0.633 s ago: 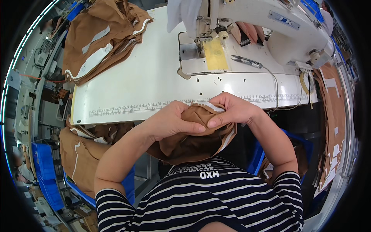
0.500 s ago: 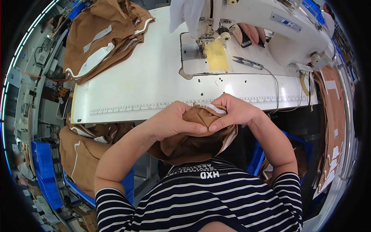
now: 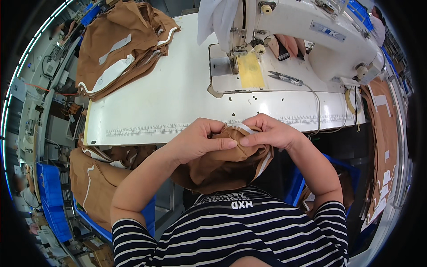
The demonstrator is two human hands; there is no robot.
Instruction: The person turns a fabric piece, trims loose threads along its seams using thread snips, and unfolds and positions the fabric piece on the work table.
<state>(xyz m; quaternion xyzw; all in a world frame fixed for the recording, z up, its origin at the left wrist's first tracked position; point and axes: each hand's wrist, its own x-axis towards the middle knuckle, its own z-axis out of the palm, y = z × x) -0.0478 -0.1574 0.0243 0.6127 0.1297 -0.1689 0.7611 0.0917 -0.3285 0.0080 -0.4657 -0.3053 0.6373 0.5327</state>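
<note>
A: Where is the workpiece?
B: The brown cloth (image 3: 222, 167) is bunched in front of the striped shirt (image 3: 222, 231), at the near edge of the worktop (image 3: 155, 107). A white strip (image 3: 245, 128) runs along its upper edge.

A: State of the fingers?
B: The left hand (image 3: 200, 139) and right hand (image 3: 272, 133) each pinch the cloth, thumbs on top, tips nearly meeting.

A: What lies beyond?
B: A ruler (image 3: 169, 129) along the worktop edge, then snips (image 3: 285, 78) on a cord, and the sewing machine (image 3: 284, 20). A pile of brown pieces (image 3: 111, 26) lies at left.

A: Fault risks?
B: Uneven pinching could skew or crease the strip. A loosened pinch could let the hanging folds drag the cloth into the lap. A fold trapped under a thumb could go unnoticed.

A: Markings?
B: A nameplate (image 3: 328, 31) on the machine arm, graduations on the ruler, and white lettering (image 3: 242, 205) on the shirt, upside down in this view.
</note>
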